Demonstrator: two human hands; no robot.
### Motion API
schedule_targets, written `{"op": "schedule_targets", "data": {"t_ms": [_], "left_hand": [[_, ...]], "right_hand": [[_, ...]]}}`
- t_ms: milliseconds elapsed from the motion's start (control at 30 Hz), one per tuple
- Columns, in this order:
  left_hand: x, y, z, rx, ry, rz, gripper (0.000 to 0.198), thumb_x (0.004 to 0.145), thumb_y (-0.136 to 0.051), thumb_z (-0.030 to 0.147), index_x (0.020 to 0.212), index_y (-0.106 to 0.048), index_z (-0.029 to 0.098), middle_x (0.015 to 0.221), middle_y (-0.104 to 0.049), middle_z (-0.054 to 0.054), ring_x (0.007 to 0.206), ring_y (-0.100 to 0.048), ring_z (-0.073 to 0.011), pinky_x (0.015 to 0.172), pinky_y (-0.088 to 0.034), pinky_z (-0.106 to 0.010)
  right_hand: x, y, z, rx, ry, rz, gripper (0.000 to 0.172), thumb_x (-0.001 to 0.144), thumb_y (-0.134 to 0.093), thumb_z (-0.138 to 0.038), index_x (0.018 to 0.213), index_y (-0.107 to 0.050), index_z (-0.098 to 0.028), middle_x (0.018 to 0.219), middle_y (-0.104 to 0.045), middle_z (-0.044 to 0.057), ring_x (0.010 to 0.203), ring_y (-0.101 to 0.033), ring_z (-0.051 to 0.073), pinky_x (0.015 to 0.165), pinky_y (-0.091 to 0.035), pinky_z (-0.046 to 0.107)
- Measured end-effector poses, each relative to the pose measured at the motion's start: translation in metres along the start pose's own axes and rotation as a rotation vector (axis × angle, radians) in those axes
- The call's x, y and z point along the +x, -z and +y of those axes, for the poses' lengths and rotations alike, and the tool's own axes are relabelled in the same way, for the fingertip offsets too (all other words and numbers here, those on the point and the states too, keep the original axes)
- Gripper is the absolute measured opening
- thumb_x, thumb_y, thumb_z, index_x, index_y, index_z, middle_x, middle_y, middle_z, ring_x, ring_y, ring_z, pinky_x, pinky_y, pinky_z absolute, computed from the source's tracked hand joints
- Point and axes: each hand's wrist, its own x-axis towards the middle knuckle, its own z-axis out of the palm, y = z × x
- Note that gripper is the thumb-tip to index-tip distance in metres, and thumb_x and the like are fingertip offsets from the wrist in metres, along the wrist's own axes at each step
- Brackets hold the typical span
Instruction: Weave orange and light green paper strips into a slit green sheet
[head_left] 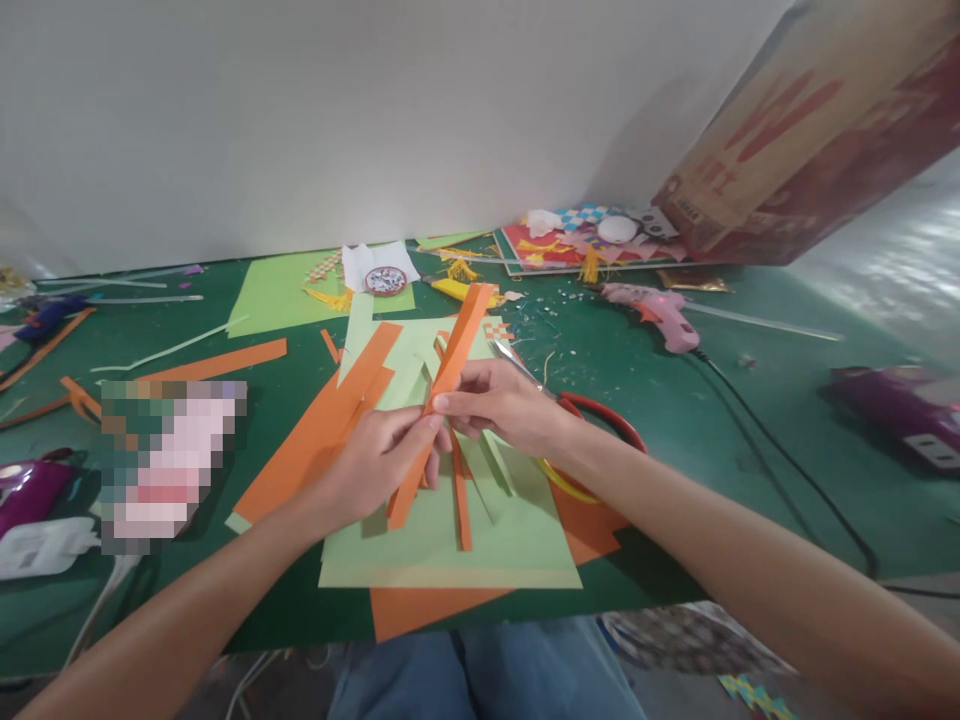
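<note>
Both my hands grip one orange paper strip (463, 335), tilted above the table with its far end up and to the right. My left hand (386, 445) pinches it near the middle from the left. Close beside it, my right hand (499, 400) pinches the same strip between thumb and fingers. Under the hands lies a pale green paper sheet (450, 560), with a narrow orange strip (462, 500) and thin green strips on it. Wide orange paper (300, 450) lies to the left. Scissors (611, 420) with red and yellow handles rest partly behind my right forearm.
A pink glue gun (660, 310) stands at the right, its black cord running toward the front edge. A purple box (892, 410) sits farther right. Behind are a tray of scraps (555, 250) and a tilted paper bag (787, 150). A blurred-out pinkish object (172, 450) lies left.
</note>
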Motion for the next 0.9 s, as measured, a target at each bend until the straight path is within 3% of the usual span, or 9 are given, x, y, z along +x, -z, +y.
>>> {"op": "schedule_targets", "data": {"t_ms": [400, 567, 900], "left_hand": [[-0.001, 0.001, 0.001, -0.013, -0.012, -0.009, 0.036, 0.093, -0.034, 0.036, 0.067, -0.052, 0.019, 0.052, -0.061, 0.003, 0.053, -0.06, -0.012, 0.057, -0.044, -0.024], [-0.002, 0.001, 0.001, 0.011, -0.012, -0.007, 0.036, 0.093, -0.035, 0.037, 0.067, -0.053, 0.019, 0.052, -0.06, 0.003, 0.054, -0.059, -0.0122, 0.056, -0.043, -0.024], [-0.001, 0.001, -0.001, -0.046, 0.017, -0.029, 0.035, 0.092, -0.036, 0.034, 0.067, -0.055, 0.019, 0.053, -0.061, 0.003, 0.055, -0.058, -0.013, 0.056, -0.043, -0.024]], "right_hand": [[0.001, 0.004, -0.001, -0.001, -0.001, 0.061, 0.03, 0.064, -0.076, -0.033, 0.056, -0.054, -0.014, 0.044, -0.051, -0.005, 0.037, -0.045, 0.005, 0.036, -0.021, 0.02], [-0.001, 0.006, -0.008, 0.028, 0.016, 0.123, 0.03, 0.063, -0.076, -0.03, 0.054, -0.052, -0.015, 0.045, -0.052, -0.005, 0.037, -0.045, 0.005, 0.038, -0.027, 0.021], [-0.001, 0.001, -0.003, 0.023, -0.001, 0.044, 0.031, 0.064, -0.076, -0.032, 0.054, -0.051, -0.015, 0.043, -0.049, -0.006, 0.037, -0.044, 0.005, 0.037, -0.022, 0.021]]}}
